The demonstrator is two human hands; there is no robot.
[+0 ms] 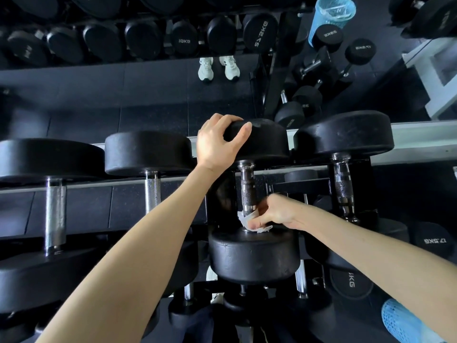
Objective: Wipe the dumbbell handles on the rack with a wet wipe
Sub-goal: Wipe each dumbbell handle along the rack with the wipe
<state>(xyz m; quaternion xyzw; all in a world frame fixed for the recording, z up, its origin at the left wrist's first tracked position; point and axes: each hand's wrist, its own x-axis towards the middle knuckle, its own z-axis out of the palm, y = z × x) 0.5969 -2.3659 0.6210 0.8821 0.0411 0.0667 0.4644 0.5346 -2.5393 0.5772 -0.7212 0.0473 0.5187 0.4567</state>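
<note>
Dumbbell handle (248, 191), a chromed steel bar with cross-hatched knurled bands and smooth collars, lies at the centre of the view on the rack (99, 184), running from 6 o'clock towards 12. At its near end sits the near head (254, 256), a thick round drum of matte black rubber with scuffed, softly rounded edges. Just above that head the right hand (274, 214) comes in from 4 o'clock, its fingers and thumb curled to pinch a wet wipe (244, 220), a thin, crumpled white sheet, against the bottom of the bar where it meets the rubber. A blue open-mesh basket (405, 323) shows at 5 o'clock.

Farther up, the left hand (217, 142) reaches in from 7 o'clock and grips the far head (262, 142), with fingers hooked over its top edge and the thumb pressed on its curved side. Neighbouring dumbbells lie parallel on either side: one at 9 o'clock with a plain, finely knurled silver bar (152, 191), one at 3 o'clock with a banded chrome bar (342, 184), each between broad black rubber discs. The rack's pale grey metal rail passes under them.

Beyond, a mirror (148, 100) shows dark speckled flooring, rows of round black heads with reversed white lettering, a pair of pale shoes (218, 68) at 12 o'clock and the blue basket's reflection (331, 16) at 1 o'clock
</note>
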